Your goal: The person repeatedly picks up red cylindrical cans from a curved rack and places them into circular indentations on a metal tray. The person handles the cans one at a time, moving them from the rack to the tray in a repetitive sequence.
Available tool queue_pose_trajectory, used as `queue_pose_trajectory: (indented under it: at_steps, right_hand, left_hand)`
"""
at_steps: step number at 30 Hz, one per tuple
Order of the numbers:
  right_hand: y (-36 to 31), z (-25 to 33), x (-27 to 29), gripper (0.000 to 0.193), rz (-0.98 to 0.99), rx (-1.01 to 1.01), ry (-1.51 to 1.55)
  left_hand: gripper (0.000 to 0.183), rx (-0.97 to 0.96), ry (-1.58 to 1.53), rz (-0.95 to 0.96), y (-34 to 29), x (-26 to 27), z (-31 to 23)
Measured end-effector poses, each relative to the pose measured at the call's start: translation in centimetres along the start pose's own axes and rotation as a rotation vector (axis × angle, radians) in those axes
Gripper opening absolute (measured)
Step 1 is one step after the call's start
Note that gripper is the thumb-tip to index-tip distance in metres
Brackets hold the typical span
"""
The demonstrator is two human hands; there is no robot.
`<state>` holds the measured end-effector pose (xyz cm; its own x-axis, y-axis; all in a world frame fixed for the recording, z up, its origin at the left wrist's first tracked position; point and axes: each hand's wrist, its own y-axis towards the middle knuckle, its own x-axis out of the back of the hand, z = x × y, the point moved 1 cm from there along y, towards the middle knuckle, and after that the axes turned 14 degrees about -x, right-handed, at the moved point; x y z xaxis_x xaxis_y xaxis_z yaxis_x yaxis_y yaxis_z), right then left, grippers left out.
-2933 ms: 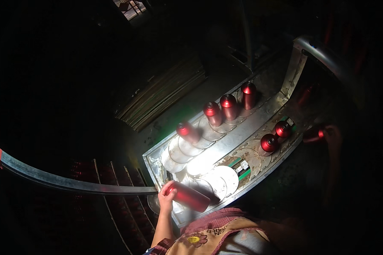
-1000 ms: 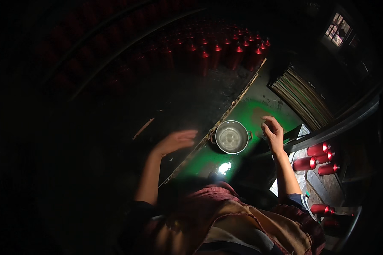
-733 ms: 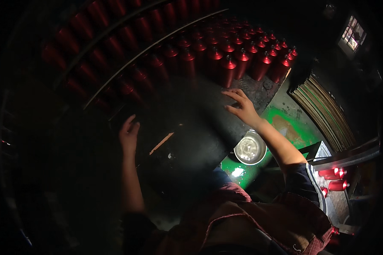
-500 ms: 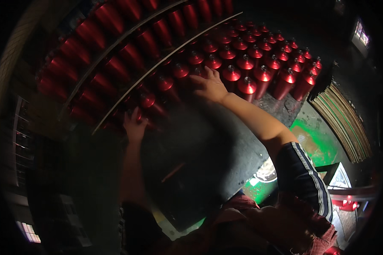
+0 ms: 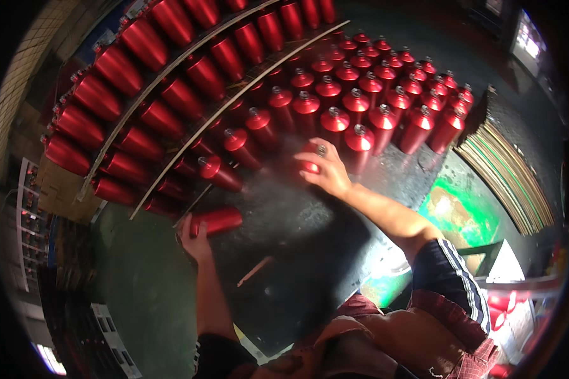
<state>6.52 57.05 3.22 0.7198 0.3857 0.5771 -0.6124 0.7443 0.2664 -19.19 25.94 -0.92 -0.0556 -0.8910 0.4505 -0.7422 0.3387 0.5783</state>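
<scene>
My left hand [image 5: 195, 235] is closed around the neck end of a red metal bottle [image 5: 220, 220], which is tilted nearly flat over the dark tabletop [image 5: 284, 252]. My right hand [image 5: 329, 172] has its fingers around the top of another red bottle [image 5: 309, 165]; motion blurs its lower body. Just beyond it, many red bottles [image 5: 359, 140] with conical shoulders and small silver necks are standing in close rows. The nearest one to my left hand is a red bottle [image 5: 216, 170] at the near left end of those rows.
Behind the standing bottles, more red bottles [image 5: 117, 68] are stacked in layers with thin boards [image 5: 234, 101] between them. A thin reddish-brown strip [image 5: 255, 270] lies on the table. Stacked flat sheets [image 5: 509, 177] stand at the right, beside green-stained floor [image 5: 458, 211].
Both hands have drawn back toward me from the rows, each bringing a bottle. The left one's bottle has tipped over sideways. The picture has become brighter.
</scene>
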Motion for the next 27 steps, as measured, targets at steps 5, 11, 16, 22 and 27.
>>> queue_pose_trajectory:
  at_steps: [5,11,16,22,27]
  right_hand:
    - [-16.9,2.3,8.8,0.047,-0.256,-0.278,0.385]
    - [-31.6,0.9,19.5,0.059,-0.263,-0.64,1.469]
    - [-35.2,-7.2,23.6,0.043,-0.264,-0.504,0.927]
    - [-37.0,-14.3,27.7,0.049,-0.209,-0.634,2.2]
    - [-37.4,-16.1,30.5,0.067,0.084,-0.52,2.395]
  left_hand:
    - [0.056,0.442,-1.073,0.067,-9.2,4.3,-5.1]
    - [0.043,1.091,-1.789,0.279,-20.4,-1.8,-18.0]
    - [0.061,1.772,-2.294,0.818,-29.5,-9.8,-29.3]
    - [0.05,1.791,-2.301,1.013,-35.3,-19.0,-37.7]
    - [0.061,1.904,-2.189,0.984,-36.7,-23.8,-40.4]
